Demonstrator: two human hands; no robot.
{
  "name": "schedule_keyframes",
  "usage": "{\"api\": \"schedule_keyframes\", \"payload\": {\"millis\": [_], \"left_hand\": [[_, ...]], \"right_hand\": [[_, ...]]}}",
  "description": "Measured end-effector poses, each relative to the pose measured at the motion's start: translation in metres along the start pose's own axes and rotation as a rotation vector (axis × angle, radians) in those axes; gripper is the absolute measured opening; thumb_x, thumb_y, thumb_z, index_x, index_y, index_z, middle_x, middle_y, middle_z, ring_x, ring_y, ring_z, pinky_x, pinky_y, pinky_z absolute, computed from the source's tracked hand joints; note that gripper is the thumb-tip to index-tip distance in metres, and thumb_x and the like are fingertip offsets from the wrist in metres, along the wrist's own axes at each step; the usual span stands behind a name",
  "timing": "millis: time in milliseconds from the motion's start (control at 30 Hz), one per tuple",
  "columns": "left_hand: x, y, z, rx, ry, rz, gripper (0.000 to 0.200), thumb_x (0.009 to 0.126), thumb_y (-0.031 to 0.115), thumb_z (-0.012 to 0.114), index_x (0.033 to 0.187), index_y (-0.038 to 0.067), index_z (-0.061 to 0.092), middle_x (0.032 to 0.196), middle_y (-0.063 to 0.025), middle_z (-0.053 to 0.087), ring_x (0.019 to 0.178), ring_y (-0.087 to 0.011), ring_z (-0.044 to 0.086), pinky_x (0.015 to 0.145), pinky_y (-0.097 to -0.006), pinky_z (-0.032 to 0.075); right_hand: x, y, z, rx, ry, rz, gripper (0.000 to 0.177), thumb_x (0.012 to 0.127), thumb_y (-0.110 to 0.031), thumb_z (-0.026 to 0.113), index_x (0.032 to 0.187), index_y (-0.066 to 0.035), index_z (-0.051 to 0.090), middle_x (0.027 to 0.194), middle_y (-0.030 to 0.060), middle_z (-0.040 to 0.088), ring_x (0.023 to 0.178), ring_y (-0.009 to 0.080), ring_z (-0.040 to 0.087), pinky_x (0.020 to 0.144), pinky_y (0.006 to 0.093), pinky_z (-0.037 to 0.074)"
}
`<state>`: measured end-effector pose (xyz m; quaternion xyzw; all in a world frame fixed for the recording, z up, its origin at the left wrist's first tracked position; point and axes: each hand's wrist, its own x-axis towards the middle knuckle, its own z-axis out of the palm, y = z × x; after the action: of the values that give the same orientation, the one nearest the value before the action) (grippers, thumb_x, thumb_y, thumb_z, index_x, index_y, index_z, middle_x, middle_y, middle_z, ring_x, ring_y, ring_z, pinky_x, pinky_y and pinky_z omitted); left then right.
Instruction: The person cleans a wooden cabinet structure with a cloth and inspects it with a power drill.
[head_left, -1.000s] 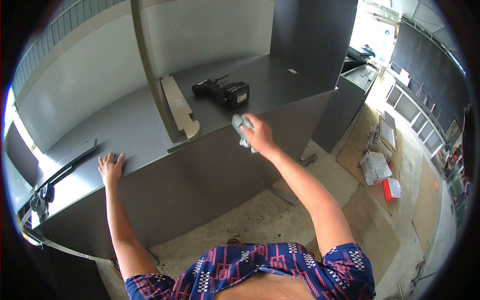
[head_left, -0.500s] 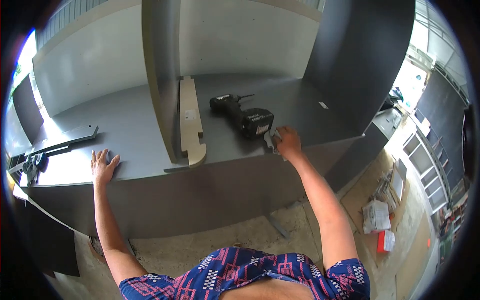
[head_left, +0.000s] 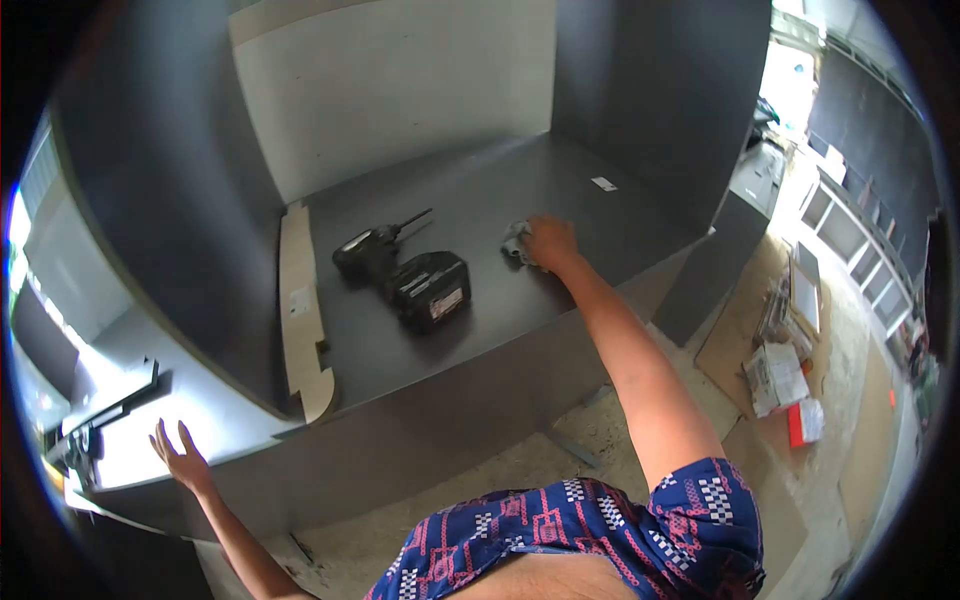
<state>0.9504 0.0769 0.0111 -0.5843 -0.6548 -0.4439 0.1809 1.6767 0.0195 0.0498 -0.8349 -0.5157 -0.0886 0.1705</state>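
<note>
My right hand (head_left: 552,243) is closed on a crumpled grey cloth (head_left: 516,245), pressed to the dark panel surface (head_left: 520,190) of a cabinet. To its left a black cordless drill (head_left: 405,275) lies on its side, its bit pointing toward the back. Further left, a pale wooden strip (head_left: 300,310) with a notched, rounded end lies along the upright divider (head_left: 170,210). My left hand (head_left: 183,460) has its fingers spread at the front edge of the left compartment, with nothing in it.
A small white label (head_left: 604,184) lies on the panel at the right. Dark strips (head_left: 115,405) and a tool (head_left: 75,460) rest at the far left. On the floor to the right are a white box (head_left: 775,378), a red-and-white box (head_left: 805,423) and cardboard.
The view has swung to the right. My right hand has moved the cloth away from the front edge, deeper onto the panel. My left hand's fingers have lifted and spread.
</note>
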Motion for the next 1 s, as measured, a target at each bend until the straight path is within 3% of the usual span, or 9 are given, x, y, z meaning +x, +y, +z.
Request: {"api": "schedule_keyframes", "payload": {"millis": [133,267,367,667,733,867,1000], "left_hand": [[-0.03,0.076,-0.031,-0.222,0.052,0.089,0.038,0.093,0.022,0.057,0.128,0.007,0.053,0.134,-0.0107,0.051,0.136,-0.0325,0.031,0.108,-0.0462,0.029],[-0.06,0.171,-0.053,-0.331,0.043,0.318,0.038,0.09,0.009,0.058,0.128,0.006,0.053,0.131,-0.0091,0.053,0.134,-0.0331,0.034,0.106,-0.0499,0.031],[-0.089,0.243,-0.062,-0.44,-0.075,0.408,0.035,0.09,0.011,0.057,0.124,0.001,0.055,0.128,-0.0125,0.055,0.133,-0.0356,0.035,0.105,-0.0516,0.032],[-0.156,0.432,-0.047,-0.713,-0.503,0.657,0.039,0.084,0.02,0.063,0.115,-0.003,0.058,0.119,-0.0215,0.057,0.125,-0.0411,0.043,0.1,-0.05,0.036],[-0.126,0.408,-0.009,-0.739,-0.564,0.679,0.04,0.082,0.019,0.064,0.114,-0.003,0.058,0.119,-0.0227,0.056,0.125,-0.0423,0.043,0.099,-0.0492,0.037],[-0.129,0.466,0.025,-0.805,-0.67,0.649,0.047,0.08,0.021,0.067,0.12,-0.002,0.055,0.124,-0.0235,0.053,0.126,-0.0445,0.039,0.1,-0.0493,0.036],[-0.141,0.514,0.047,-0.583,-0.611,0.744,0.056,0.084,0.034,0.065,0.127,0.002,0.051,0.129,-0.0225,0.05,0.13,-0.0453,0.032,0.103,-0.051,0.03]], "right_hand": [[0.01,0.0,-0.004,-0.01,-0.114,0.049,0.033,0.086,-0.028,0.054,0.113,-0.01,0.058,0.12,0.0098,0.057,0.115,0.0259,0.051,0.096,0.049,0.035],[0.013,0.015,0.01,-0.01,0.007,-0.025,0.035,0.086,-0.027,0.054,0.117,-0.01,0.058,0.121,0.0121,0.056,0.116,0.0278,0.05,0.099,0.0522,0.031],[0.01,0.041,-0.007,-0.007,-0.081,0.012,0.04,0.089,-0.036,0.052,0.121,-0.012,0.055,0.127,0.012,0.052,0.122,0.027,0.046,0.102,0.05,0.028],[-0.019,0.17,-0.039,-0.036,0.022,0.112,0.041,0.09,-0.037,0.051,0.121,-0.011,0.055,0.126,0.013,0.052,0.123,0.0283,0.044,0.102,0.0535,0.026],[-0.013,0.129,-0.025,-0.05,-0.002,0.148,0.042,0.09,-0.037,0.05,0.122,-0.01,0.054,0.126,0.013,0.053,0.123,0.0287,0.044,0.103,0.0535,0.026],[-0.017,0.167,-0.03,-0.078,-0.007,0.183,0.043,0.09,-0.036,0.049,0.123,-0.01,0.054,0.128,0.013,0.052,0.126,0.0284,0.042,0.103,0.0529,0.027],[-0.025,0.21,-0.043,-0.029,0.036,0.144,0.045,0.09,-0.037,0.049,0.127,-0.01,0.051,0.133,0.0128,0.049,0.125,0.0287,0.044,0.104,0.0527,0.026]]}}
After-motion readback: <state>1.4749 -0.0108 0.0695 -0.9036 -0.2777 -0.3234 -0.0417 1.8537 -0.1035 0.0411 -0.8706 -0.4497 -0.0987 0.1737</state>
